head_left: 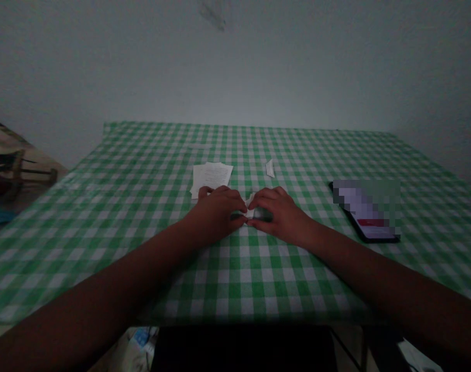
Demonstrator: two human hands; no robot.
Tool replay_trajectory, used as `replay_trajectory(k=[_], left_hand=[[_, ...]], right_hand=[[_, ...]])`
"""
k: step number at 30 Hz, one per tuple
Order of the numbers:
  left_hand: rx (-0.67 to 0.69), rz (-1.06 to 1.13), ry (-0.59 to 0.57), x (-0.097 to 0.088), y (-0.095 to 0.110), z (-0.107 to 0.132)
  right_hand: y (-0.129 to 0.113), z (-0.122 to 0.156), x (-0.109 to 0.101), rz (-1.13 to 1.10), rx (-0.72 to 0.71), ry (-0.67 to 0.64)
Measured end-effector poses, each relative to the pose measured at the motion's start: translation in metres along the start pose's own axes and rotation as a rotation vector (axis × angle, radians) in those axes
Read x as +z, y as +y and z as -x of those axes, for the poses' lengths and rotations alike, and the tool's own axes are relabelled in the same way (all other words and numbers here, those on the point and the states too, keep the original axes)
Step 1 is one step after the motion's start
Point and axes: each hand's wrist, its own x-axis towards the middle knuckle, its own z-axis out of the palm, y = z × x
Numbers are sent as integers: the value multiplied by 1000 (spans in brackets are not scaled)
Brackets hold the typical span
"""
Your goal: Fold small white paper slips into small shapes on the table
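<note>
A small piece of white paper is pinched between my two hands over the middle of the table; most of it is hidden by fingers. My left hand grips it from the left with thumb and fingertips. From the other side, my right hand closes thumb and fingers on the same paper. Just behind my left hand lies a loose stack of printed white paper sheets. A small folded paper piece with printed lines rests beyond my right hand.
A green and white checked cloth covers the table. At the right lies a phone, its screen blurred out. A pale flat strip lies toward the back. The wall rises behind the table, and a wooden chair stands at far left.
</note>
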Motion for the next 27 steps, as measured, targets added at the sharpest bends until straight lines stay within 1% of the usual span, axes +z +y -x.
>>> replay_trajectory(k=[5, 10, 12, 15, 20, 24, 27], left_hand=[[15, -32, -33, -1, 3, 1], [45, -16, -55, -2, -1, 3], [57, 8, -63, -3, -3, 3], [49, 41, -66, -6, -1, 2], [14, 76, -60, -4, 2, 1], [14, 68, -12, 4, -3, 1], [19, 66, -8, 8, -7, 0]], right_hand=[[5, 0, -10, -55, -138, 7], [12, 3, -17, -15, -158, 70], [11, 5, -18, 7, -178, 40], [8, 7, -19, 38, -207, -55], [8, 9, -23, 156, -136, -153], [8, 10, -26, 221, -70, -188], [8, 9, -28, 248, -42, -216]])
